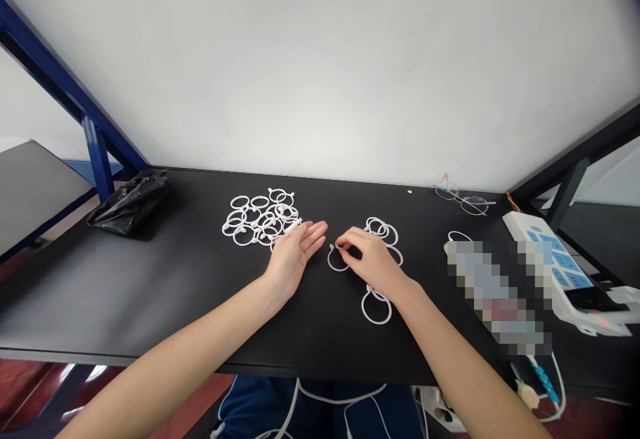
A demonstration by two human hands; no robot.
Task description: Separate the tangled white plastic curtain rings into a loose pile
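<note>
White ring (335, 269) being pinched by right hand (366, 256)

From my remote station I am observing the ring between both hands, near the middle of the black table (190, 286). Right thumb and fingertips are gripping it; the left hand (290, 256) is showing its palm, fingers extended and released, beside a ring heap (265, 220). Loose rings (377, 323) are lying around the right hand. Eyeglasses (474, 206) and a power strip (553, 262) are resting farther right
</note>
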